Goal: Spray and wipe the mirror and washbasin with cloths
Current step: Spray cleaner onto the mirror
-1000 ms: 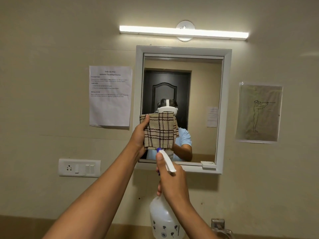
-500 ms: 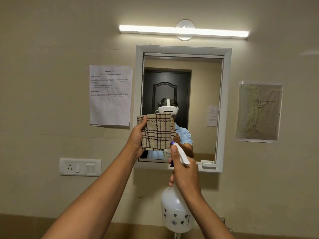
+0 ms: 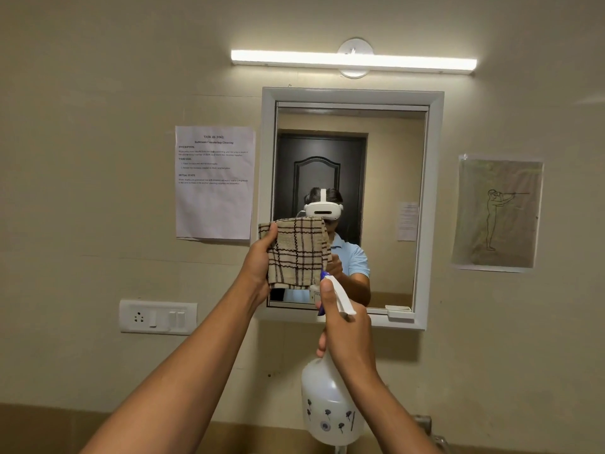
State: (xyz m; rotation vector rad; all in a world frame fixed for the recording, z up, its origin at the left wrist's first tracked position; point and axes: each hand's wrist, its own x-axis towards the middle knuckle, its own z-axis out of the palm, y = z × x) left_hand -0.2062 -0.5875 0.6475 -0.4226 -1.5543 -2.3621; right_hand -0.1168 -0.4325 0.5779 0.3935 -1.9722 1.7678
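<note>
A white-framed mirror [image 3: 393, 178] hangs on the beige wall straight ahead. My left hand [image 3: 258, 267] holds a beige checked cloth [image 3: 298, 253] up in front of the mirror's lower left part. My right hand [image 3: 343, 332] grips the neck of a white spray bottle [image 3: 327, 407], whose nozzle points at the cloth from just below it. The washbasin is out of view; only a bit of metal tap [image 3: 429, 430] shows at the bottom edge.
A printed task sheet [image 3: 214, 181] is taped left of the mirror, and a switch and socket plate [image 3: 158, 316] sits below it. A drawing on paper [image 3: 497, 213] hangs to the right. A tube light [image 3: 353, 62] glows above the mirror.
My right hand and the spray bottle have moved up and right, toward the cloth's lower right corner. The cloth in my left hand has shifted slightly left.
</note>
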